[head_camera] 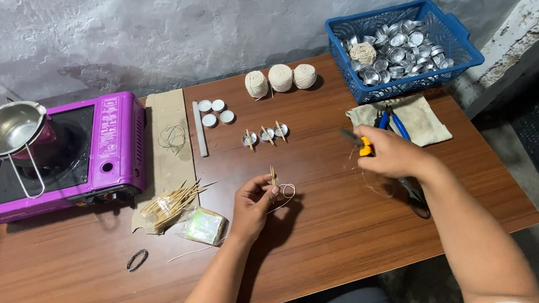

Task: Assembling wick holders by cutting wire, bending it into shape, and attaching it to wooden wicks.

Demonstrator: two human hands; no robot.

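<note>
My left hand (254, 204) pinches a short pair of wooden sticks (272, 175) upright, with a loop of pale wick string (287, 191) hanging from them onto the table. My right hand (390, 153) grips a small tool with a yellow and black handle (360, 143), held above the wooden table (352, 228) to the right of the sticks. Three small metal cups with sticks laid across them (265, 134) stand in a row beyond my left hand.
A purple portable stove (100, 152) with a steel pot (8, 130) sits at left. A pile of wooden sticks (174, 202), a plastic packet (205, 226), three string balls (280, 78), white wax discs (215, 111), a blue basket (461, 59) of metal cups, and blue-handled pliers on a cloth (421, 123).
</note>
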